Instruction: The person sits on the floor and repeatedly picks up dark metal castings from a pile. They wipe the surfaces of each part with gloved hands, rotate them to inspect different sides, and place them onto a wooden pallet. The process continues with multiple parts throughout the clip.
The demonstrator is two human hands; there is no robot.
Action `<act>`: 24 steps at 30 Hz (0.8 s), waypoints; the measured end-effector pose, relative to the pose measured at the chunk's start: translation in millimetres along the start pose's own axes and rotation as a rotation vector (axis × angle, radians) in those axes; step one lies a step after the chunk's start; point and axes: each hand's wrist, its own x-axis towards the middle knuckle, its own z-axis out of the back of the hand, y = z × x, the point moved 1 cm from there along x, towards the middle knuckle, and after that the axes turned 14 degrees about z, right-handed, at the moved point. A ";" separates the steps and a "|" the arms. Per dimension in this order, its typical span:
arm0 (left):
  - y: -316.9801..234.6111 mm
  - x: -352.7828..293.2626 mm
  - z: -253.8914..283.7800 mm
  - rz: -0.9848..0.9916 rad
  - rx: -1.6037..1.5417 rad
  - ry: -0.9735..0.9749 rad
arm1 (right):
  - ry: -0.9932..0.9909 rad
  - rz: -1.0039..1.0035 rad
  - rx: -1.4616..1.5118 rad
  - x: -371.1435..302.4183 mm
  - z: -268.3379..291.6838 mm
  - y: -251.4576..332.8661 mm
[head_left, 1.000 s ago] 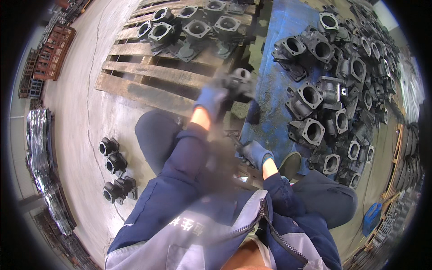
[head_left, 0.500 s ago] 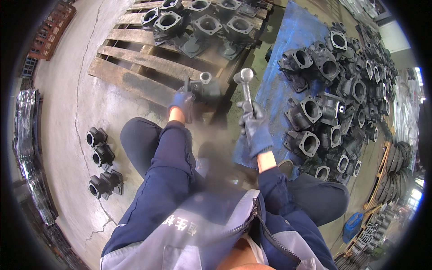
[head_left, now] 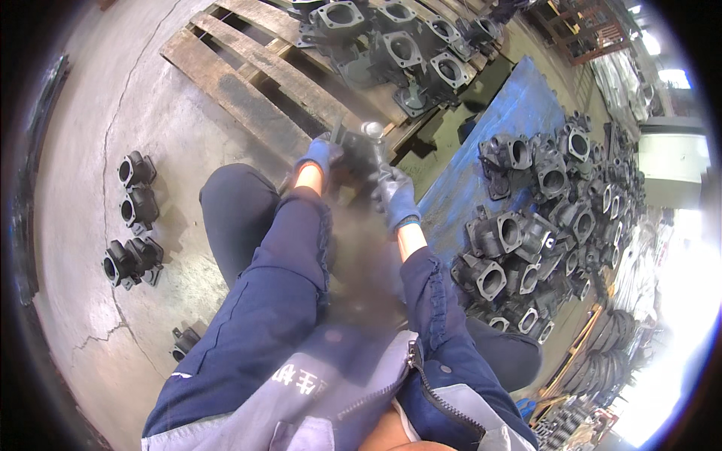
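Observation:
My left hand (head_left: pixel 322 153), in a blue and dark work glove, is closed on a dark cast-metal housing (head_left: pixel 350 155) at the near edge of the wooden pallet. A flange of the housing sticks up beside the glove; the rest is blurred and partly covered. In my right hand (head_left: pixel 394 194), also gloved, is a hammer (head_left: pixel 374 131), gripped by its handle with the shiny steel head up. The hammer head overlaps the right side of the housing. Whether the two touch I cannot tell.
Several similar housings (head_left: pixel 402 49) stand on the pallet (head_left: pixel 256 113) ahead. A large heap of them (head_left: pixel 553 180) covers the right side, partly on a blue sheet (head_left: pixel 519 94). More housings (head_left: pixel 137 210) sit on the concrete floor at left, near a crack.
The hammer in my right hand has moved left, from apart to overlapping the housing. My left hand still grips the housing. The whole view has turned and shifted.

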 end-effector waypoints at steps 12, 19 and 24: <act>34.5 92.1 -17.8 -0.145 0.260 -0.197 | 0.007 -0.145 0.417 9.7 8.3 -33.6; 18.1 67.4 -10.8 -0.064 0.224 -0.099 | 0.076 -0.002 0.114 15.1 6.5 -25.7; 20.0 41.6 -6.0 0.005 0.141 -0.065 | 0.001 -0.048 0.325 25.1 2.1 -39.6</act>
